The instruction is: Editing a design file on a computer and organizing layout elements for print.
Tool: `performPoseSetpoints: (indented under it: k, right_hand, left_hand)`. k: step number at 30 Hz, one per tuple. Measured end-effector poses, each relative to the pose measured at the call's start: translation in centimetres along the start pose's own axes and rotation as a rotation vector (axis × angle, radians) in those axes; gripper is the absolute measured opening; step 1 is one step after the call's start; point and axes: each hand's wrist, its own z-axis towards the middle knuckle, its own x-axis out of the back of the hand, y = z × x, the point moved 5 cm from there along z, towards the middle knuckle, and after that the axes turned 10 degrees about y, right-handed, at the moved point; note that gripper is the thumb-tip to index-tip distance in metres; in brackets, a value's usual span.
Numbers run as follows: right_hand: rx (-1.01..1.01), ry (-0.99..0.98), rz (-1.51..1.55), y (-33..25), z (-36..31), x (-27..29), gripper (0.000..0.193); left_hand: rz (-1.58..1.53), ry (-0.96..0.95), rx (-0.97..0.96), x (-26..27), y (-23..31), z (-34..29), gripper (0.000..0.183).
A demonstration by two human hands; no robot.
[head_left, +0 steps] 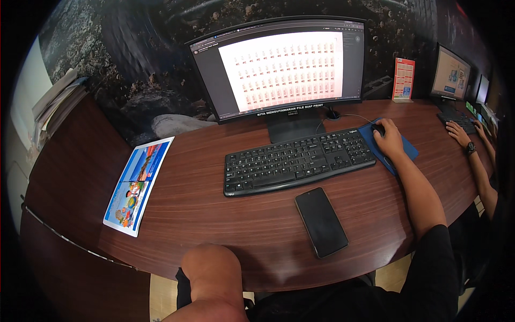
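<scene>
My right hand (389,139) rests over a black computer mouse (379,129) on a blue mouse pad (409,149), fingers curved around it. The hand hides most of the mouse. Left of it lies a black keyboard (300,162), which neither hand touches. Behind the keyboard stands a wide monitor (284,70) showing a white page filled with rows of small repeated red items. A dark-screened smartphone (321,222) lies flat near the desk's front edge. My left hand is out of view; a bare bent limb (212,268) shows at the lower edge.
The brown wooden desk (193,198) curves around me. A colourful printed sheet or booklet (138,185) lies at its left. Papers (59,102) are stacked beyond the left partition. A red desk calendar (403,79) and a second monitor (451,74) stand at right, near another person's hands (459,134).
</scene>
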Motion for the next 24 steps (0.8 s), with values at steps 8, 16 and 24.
performPoseSetpoints:
  k: [8,16,24]
  right_hand:
    - [-0.036,-0.040,-0.017,-0.7,0.0,0.1,0.032]
    - [-0.024,-0.006,-0.043,-0.1,0.0,-0.1,0.029]
    - [-0.025,-0.017,-0.033,0.3,0.0,-0.3,0.030]
  left_hand:
    - [-0.003,-0.007,0.006,-0.1,0.1,0.0,0.013]
    - [0.029,0.018,-0.033,-0.4,-0.1,-0.2,0.008]
    - [-0.030,0.128,-0.103,-0.3,0.1,-0.3,0.011]
